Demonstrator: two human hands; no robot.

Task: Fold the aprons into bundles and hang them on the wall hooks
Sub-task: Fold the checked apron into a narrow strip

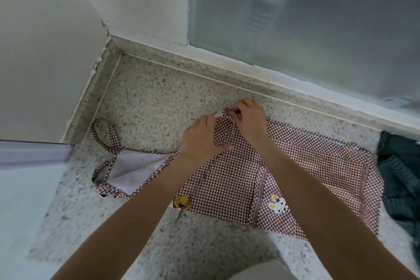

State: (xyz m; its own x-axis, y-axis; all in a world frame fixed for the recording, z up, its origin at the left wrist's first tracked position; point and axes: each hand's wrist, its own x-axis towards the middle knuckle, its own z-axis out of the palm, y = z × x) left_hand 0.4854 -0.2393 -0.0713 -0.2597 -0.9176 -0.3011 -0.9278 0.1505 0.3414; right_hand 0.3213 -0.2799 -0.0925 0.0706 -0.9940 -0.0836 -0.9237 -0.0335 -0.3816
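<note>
One head-worn wide-angle view, steeply down and forward, close over the speckled counter (pixel 159 102).

The scene was evenly lit by soft daylight diffused through the frosted window (pixel 318 18). Shadows were faint. Wide-angle bending was seen at the edges, where detail was smeared.

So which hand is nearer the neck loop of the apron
Left. The left hand holds the apron fabric on the side toward the neck loop; the right hand pinches the fold farther from it.
</note>
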